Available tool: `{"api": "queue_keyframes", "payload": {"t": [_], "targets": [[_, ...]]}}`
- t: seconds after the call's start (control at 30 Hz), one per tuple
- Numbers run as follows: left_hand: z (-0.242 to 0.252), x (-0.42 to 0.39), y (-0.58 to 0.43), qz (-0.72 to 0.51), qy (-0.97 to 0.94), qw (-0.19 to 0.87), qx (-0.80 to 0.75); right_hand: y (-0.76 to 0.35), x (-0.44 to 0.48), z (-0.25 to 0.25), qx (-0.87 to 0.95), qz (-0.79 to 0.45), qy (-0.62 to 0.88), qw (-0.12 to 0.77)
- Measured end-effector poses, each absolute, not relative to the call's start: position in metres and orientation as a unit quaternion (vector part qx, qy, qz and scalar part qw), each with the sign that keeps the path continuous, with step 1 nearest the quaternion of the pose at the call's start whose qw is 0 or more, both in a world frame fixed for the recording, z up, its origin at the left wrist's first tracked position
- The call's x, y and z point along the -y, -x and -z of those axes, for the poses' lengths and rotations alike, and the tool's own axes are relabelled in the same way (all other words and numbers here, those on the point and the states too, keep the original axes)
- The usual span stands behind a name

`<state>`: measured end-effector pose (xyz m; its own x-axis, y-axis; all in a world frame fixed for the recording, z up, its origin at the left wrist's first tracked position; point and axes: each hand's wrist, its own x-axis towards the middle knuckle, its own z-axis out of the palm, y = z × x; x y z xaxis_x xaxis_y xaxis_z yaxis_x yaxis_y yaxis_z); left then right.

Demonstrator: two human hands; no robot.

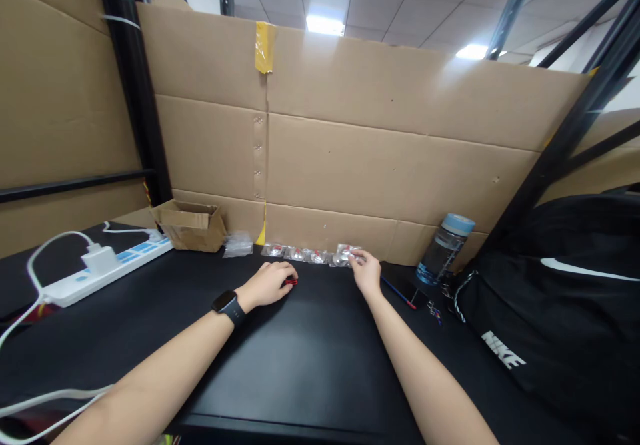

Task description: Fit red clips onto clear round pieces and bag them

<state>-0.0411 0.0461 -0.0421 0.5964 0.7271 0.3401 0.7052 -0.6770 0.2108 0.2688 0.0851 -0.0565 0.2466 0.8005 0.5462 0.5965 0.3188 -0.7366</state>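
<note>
My left hand (269, 283), with a dark watch on the wrist, rests low over the black table, its fingers curled down on a small red object (291, 281). The fingers hide part of it, and its kind cannot be made out. My right hand (367, 273) pinches the right edge of a small clear plastic packet (344, 254) with something red inside. This packet is at the right end of a row by the cardboard wall. Similar packets, such as one clear packet (273, 250), lie to its left.
At the back left are an open cardboard box (197, 235), a stack of clear bags (238, 245) and a white power strip (110, 268). A water bottle (444, 250), a blue-and-red pen-like stick (399, 292) and a black backpack (555, 298) occupy the right. Cardboard (350, 158) walls the back.
</note>
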Motion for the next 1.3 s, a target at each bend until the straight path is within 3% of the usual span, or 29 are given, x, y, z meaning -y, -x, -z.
{"api": "queue_keyframes", "payload": {"t": [0.07,0.33,0.47,0.67,0.93,1.13,1.3], "targets": [[0.043,-0.047,0.041,-0.204,-0.893,0.029,-0.401,-0.253,-0.084,0.056,0.661,-0.086,0.603,0.439],[0.046,-0.048,0.041,-0.206,-0.891,0.029,-0.403,-0.232,-0.062,0.052,0.710,0.019,0.674,0.205],[0.047,-0.049,0.041,-0.206,-0.892,0.023,-0.402,-0.232,-0.058,0.047,0.719,0.068,0.663,0.196],[0.047,-0.048,0.040,-0.201,-0.892,0.021,-0.405,-0.241,-0.063,0.051,0.752,-0.011,0.647,0.126],[0.048,-0.049,0.040,-0.213,-0.885,0.020,-0.414,-0.250,-0.059,0.037,0.739,0.023,0.658,0.143],[0.051,-0.050,0.037,-0.221,-0.880,-0.017,-0.420,-0.301,-0.044,0.026,0.707,-0.066,0.696,0.102],[0.050,-0.046,0.032,-0.236,-0.875,-0.035,-0.421,-0.313,-0.046,0.029,0.719,-0.072,0.681,0.114]]}}
